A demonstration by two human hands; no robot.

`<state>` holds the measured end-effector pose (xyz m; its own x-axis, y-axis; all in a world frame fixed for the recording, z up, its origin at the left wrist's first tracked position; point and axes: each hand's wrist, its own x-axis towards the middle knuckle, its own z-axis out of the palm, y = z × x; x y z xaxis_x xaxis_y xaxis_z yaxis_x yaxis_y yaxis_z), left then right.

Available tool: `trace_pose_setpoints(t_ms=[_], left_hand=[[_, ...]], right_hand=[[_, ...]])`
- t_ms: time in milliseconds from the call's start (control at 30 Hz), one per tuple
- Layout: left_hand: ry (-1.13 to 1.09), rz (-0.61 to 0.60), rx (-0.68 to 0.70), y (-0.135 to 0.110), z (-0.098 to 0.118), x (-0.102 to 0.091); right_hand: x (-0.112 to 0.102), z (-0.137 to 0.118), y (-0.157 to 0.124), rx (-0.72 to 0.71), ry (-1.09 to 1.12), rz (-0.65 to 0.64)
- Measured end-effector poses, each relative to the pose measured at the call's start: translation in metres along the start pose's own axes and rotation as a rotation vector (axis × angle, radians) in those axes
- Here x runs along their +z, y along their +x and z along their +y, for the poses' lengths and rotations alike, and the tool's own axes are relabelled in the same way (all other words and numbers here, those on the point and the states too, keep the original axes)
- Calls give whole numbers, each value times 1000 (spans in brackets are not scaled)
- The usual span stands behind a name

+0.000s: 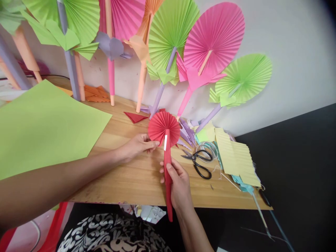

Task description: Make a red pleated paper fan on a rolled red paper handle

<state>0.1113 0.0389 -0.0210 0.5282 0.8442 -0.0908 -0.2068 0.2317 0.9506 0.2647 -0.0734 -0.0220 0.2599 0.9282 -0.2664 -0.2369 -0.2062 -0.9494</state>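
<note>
A red pleated paper fan (172,120) on a long red rolled-paper handle (168,189) is held upright above the table's front part. My right hand (178,180) wraps round the middle of the handle. With thumb and fingers, my left hand (143,146) pinches the lower left edge of the pleated disc. A white strip (165,142) shows on the upper handle, just below the disc's centre. Right of the handle lie black-handled scissors (196,159), their blades slightly apart. Behind the disc is a folded red paper triangle (135,117).
Several finished paper fans, among them a pink one (214,38) and a green one (244,78), lean against the wall. A large green sheet (49,129) covers the table's left side. Yellow pleated paper (236,155), purple pleated scraps (187,132) and clear tape or cord (210,148) lie right.
</note>
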Motion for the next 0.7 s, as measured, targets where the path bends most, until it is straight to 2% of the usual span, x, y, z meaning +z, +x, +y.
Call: trace_pose_setpoints(t_ms=[367,567,700], left_hand=[[-46,-170,-2,-3,-2,1],[-41,-319,-101,-9,6,4],[-89,-332,-147,-10,5,5]], right_hand=[[14,-2,0,22,191,-32],[22,-4,-4,93,322,-117],[23,-3,-4,134,358,-131]])
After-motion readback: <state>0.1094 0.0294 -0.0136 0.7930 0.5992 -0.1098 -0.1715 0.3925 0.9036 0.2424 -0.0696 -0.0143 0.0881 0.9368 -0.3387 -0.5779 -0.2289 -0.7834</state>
